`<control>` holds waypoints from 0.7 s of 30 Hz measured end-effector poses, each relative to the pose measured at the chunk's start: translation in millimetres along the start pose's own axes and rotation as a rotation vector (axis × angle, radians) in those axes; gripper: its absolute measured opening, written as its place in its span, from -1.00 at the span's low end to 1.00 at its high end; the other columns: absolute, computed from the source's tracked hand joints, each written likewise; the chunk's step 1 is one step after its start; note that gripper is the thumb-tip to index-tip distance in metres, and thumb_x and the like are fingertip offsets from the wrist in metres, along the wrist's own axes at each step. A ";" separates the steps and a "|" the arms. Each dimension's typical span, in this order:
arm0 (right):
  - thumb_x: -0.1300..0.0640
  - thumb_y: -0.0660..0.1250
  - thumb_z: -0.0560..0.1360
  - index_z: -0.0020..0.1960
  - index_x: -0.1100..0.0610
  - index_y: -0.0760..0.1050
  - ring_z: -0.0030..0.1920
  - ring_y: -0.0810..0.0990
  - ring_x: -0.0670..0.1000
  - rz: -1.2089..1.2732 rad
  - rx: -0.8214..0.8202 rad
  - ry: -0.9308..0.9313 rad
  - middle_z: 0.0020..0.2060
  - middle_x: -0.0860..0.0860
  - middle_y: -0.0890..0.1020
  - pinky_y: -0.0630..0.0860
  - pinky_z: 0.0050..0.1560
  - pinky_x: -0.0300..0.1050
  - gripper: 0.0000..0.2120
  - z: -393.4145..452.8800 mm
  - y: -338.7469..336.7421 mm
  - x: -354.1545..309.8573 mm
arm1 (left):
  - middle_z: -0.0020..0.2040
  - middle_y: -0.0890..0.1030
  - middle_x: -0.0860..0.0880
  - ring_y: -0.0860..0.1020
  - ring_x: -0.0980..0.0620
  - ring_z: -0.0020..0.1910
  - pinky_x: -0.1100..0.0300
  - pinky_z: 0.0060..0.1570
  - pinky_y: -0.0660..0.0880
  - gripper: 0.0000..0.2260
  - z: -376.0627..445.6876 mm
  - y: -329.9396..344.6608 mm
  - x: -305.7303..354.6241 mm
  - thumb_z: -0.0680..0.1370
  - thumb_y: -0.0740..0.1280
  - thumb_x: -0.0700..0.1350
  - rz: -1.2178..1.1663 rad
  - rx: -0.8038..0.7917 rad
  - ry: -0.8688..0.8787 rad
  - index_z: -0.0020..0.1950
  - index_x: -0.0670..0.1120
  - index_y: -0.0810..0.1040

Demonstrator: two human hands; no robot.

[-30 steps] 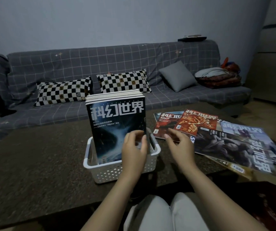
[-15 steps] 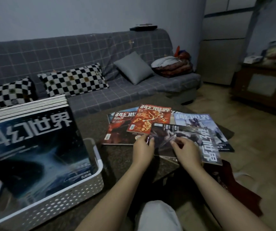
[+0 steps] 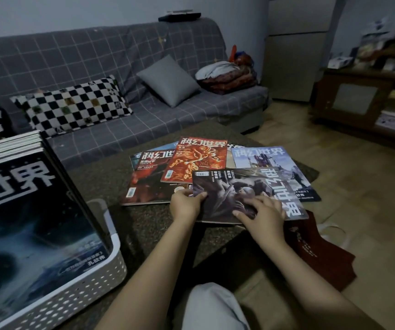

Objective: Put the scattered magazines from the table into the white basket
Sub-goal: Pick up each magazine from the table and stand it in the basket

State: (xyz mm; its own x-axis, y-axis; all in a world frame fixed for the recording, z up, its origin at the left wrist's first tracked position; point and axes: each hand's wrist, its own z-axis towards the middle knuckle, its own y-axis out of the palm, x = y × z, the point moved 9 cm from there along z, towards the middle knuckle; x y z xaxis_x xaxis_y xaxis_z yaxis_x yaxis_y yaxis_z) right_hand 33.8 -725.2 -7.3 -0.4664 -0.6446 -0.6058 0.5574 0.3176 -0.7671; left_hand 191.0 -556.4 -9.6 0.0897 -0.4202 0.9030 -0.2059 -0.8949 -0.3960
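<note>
A dark grey magazine lies flat on top of the pile, its title turned sideways; the left hand pinches its near-left corner and the right hand rests on its cover. Just beyond the hands an orange magazine overlaps a dark red one, and a pale blue one lies beyond the right hand. Well left of the left hand the white basket holds a row of magazines standing upright.
</note>
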 end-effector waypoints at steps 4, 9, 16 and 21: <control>-0.22 0.40 0.34 -0.22 -0.07 0.47 -0.07 0.57 0.02 0.061 0.063 0.150 -0.31 -0.14 0.50 0.31 -0.25 -0.16 -0.75 -37.5 -7.2 -1.5 | -0.07 0.69 -0.13 0.64 -0.08 -0.08 0.05 0.04 0.56 -0.73 -22.4 -13.3 -18.2 0.32 0.56 -0.07 -0.070 0.003 -0.031 -0.09 -0.15 0.62; -0.03 0.44 0.39 -0.03 0.13 0.35 -0.35 0.65 0.04 0.523 -0.004 0.425 -0.26 0.11 0.64 0.59 -0.28 0.03 -0.64 -78.4 12.7 11.9 | -0.11 0.68 -0.15 0.65 -0.08 -0.11 -0.03 0.04 0.57 -0.71 -58.4 -25.1 -38.8 0.31 0.57 -0.12 -0.114 -0.046 -0.019 -0.09 -0.20 0.60; 0.35 0.32 0.47 0.39 0.14 0.16 -0.11 0.62 0.09 1.326 0.120 0.645 0.00 0.16 0.59 0.58 -0.31 -0.06 -0.43 -122.7 24.1 6.5 | -0.13 0.69 -0.20 0.66 -0.10 -0.16 0.05 -0.10 0.59 -0.65 -103.4 -37.4 -54.9 0.31 0.56 -0.07 -0.057 -0.119 0.019 -0.05 -0.26 0.62; 0.37 0.24 0.51 0.33 0.01 0.31 -0.18 0.64 0.05 1.294 0.063 0.516 -0.18 -0.02 0.60 0.60 -0.31 -0.02 -0.53 -130.6 -3.9 -14.1 | 0.09 0.59 -0.22 0.59 -0.16 0.07 0.02 0.07 0.53 -0.42 -118.1 -79.3 -41.0 0.30 0.57 -0.02 0.070 0.015 0.119 0.15 -0.28 0.44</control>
State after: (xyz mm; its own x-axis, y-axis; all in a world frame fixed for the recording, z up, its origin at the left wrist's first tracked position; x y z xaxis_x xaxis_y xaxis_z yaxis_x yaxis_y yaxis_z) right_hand -51.5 -626.5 -23.3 0.2078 0.4098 -0.8882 0.8051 0.4441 0.3932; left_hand 88.5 -450.4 4.4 -0.0403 -0.4619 0.8860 -0.1933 -0.8664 -0.4605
